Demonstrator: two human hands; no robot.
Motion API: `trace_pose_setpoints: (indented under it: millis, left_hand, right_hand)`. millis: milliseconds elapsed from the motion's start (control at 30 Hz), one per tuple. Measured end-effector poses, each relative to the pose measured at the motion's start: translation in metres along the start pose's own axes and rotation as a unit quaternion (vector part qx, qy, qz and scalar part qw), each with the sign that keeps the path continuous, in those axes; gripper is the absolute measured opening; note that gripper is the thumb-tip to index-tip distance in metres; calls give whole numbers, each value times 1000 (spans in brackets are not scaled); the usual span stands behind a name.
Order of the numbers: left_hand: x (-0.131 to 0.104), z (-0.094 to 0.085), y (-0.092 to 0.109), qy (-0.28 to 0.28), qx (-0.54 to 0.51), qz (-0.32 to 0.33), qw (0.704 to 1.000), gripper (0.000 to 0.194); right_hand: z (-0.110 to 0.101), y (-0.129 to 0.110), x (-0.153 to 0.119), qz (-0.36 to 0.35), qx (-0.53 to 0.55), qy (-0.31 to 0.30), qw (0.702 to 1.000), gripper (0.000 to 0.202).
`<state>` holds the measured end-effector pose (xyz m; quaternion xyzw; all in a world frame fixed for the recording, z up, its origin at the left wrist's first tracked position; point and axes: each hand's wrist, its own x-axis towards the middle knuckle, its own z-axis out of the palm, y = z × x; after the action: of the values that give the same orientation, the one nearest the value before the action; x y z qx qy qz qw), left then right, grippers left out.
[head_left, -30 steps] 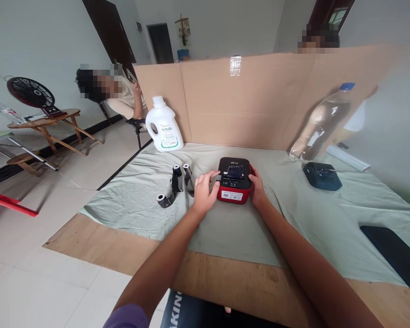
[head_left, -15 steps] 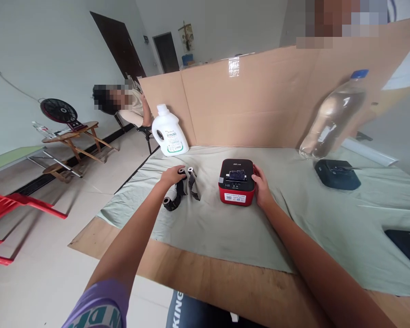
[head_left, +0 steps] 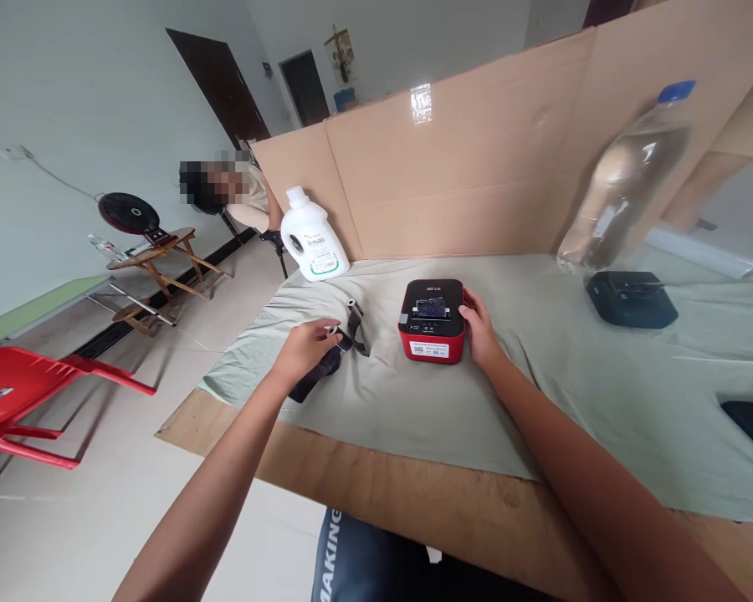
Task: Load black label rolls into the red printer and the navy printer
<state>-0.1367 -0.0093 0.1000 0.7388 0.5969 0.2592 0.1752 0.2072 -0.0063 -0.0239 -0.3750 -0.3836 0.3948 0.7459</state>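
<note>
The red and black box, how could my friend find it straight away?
Find the big cardboard screen behind the pale cloth. On the cloth before it sits the red and black box, the right hand against its side. Its red sides set it apart from the dark rolls and white jug to its left.

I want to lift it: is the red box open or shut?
Shut: the black top sits flush on the red box; no raised edge shows.

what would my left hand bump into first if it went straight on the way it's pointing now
Past the dark roll in its fingers, your left hand would probably first meet the neighbouring roll with its dark strip; the red-and-black device sits farther right. Depth is unclear here.
</note>
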Motion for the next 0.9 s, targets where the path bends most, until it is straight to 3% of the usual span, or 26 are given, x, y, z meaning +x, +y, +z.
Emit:
trace_pose_setpoints:
  millis: [100, 267, 333, 433, 567, 667, 767, 900]
  left_hand:
    - [-24, -1, 8, -17, -9, -6, 1000, 45]
    - [-43, -33, 15, 83, -31, -18, 996, 45]
    - [-45, -49, 7, 114, 2, -22, 993, 44]
    - [-42, -63, -21, 117, 76, -55, 989, 42]
    - [-32, -54, -72, 42, 123, -99, 987, 43]
    - [-29, -41, -97, -16, 143, -119, 982, 42]
    - [-32, -40, -105, -39, 162, -116, 979, 52]
    - [-37, -41, -92, 1, 205, -48, 978, 68]
  right_hand:
    - [0, 0, 0, 1, -7, 0, 1000, 46]
    - [-1, -2, -1, 9, -10, -6, 1000, 46]
    - [-1, -3, -1, 10, -10, -6, 1000, 45]
    - [0, -4, -2, 8, -9, -1, 1000, 45]
    - [0, -2, -1, 8, -12, 2, 1000, 45]
    - [-1, -1, -1, 4, -18, -1, 1000, 43]
    - [-1, -2, -1, 2, -19, 0, 1000, 43]
    - [-1, -2, -1, 3, -9, -5, 1000, 43]
